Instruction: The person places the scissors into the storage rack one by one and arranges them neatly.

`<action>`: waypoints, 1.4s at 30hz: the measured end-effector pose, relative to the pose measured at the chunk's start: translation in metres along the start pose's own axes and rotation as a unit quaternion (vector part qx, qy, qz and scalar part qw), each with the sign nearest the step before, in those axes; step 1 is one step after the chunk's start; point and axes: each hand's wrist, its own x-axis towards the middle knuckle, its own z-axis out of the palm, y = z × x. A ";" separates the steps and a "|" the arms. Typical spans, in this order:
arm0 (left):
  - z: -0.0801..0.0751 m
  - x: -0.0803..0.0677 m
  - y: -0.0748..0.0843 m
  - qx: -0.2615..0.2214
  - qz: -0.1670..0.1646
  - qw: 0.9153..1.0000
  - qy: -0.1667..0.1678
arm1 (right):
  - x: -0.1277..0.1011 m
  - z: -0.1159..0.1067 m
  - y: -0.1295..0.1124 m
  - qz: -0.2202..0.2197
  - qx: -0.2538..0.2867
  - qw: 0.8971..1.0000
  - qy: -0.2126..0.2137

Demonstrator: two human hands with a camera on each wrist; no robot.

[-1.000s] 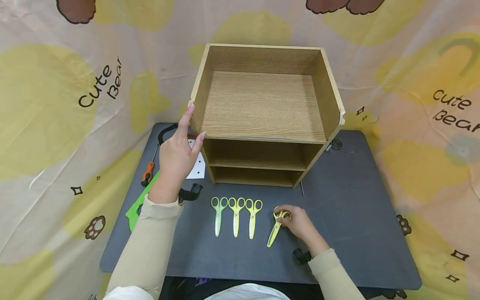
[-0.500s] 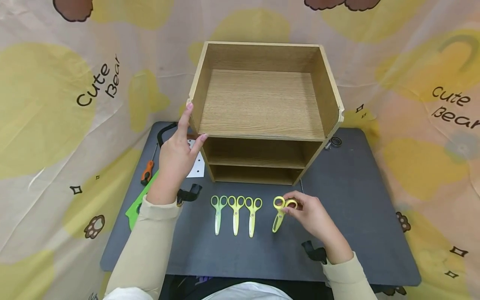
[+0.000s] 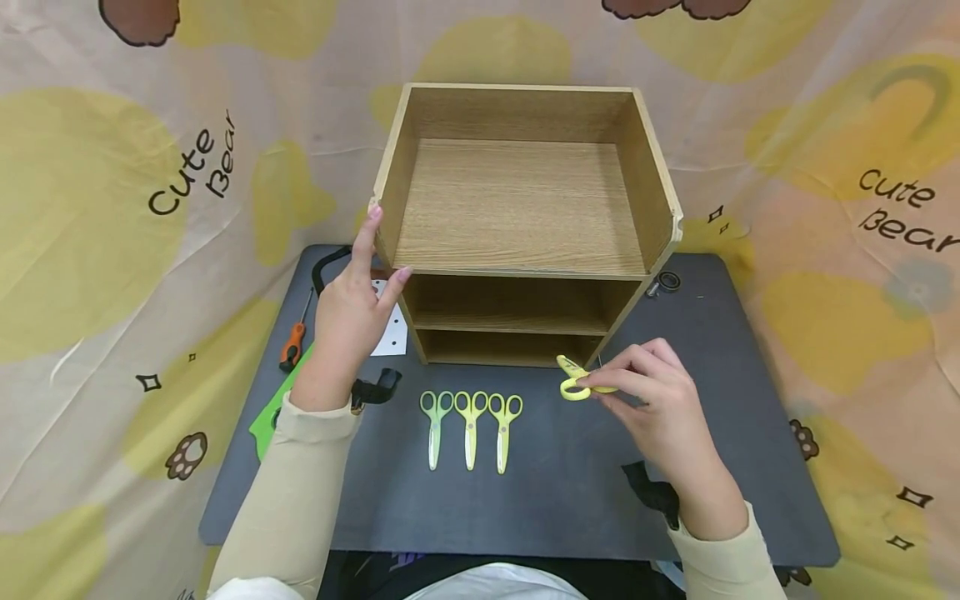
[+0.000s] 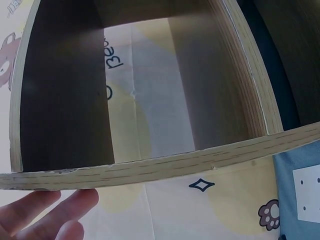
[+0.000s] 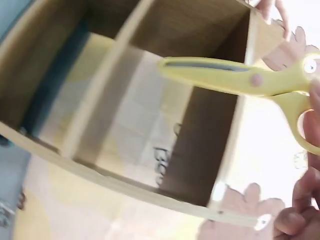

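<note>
My right hand [image 3: 656,400] pinches yellow scissors [image 3: 572,367] by the handles, held up in front of the cabinet's lower right corner. In the right wrist view the scissors [image 5: 220,79] have their blades together, pointing left across the compartments. A wooden cabinet [image 3: 517,208] stands on the table, with a large upper compartment and two low ones below. My left hand [image 3: 348,317] touches its left side, index finger and thumb straight. The left wrist view shows left fingertips [image 4: 82,200] against the outer face of the side panel. Three more scissors [image 3: 470,429] lie in a row before the cabinet.
A white plate with holes [image 3: 392,335], an orange-handled screwdriver [image 3: 292,343] and a bright green tool [image 3: 273,408] lie left of the cabinet. A small black roll [image 3: 669,282] sits to its right. Patterned cloth [image 3: 840,333] surrounds the grey table [image 3: 510,517].
My right hand has lifted the scissors from the table and moved up and right. Their blades have swung from pointing down to pointing away. My left hand stays at the cabinet.
</note>
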 end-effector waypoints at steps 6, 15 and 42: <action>-0.001 0.001 0.001 -0.007 -0.014 1.000 -0.014 | 0.022 -0.008 -0.011 -0.098 0.008 0.986 0.131; 0.000 -0.001 0.002 0.001 -0.003 1.000 0.011 | 0.059 0.017 0.004 -0.127 0.027 0.946 0.297; -0.003 0.001 0.001 -0.012 0.023 0.999 0.033 | 0.061 0.041 0.050 0.143 -0.197 0.966 0.086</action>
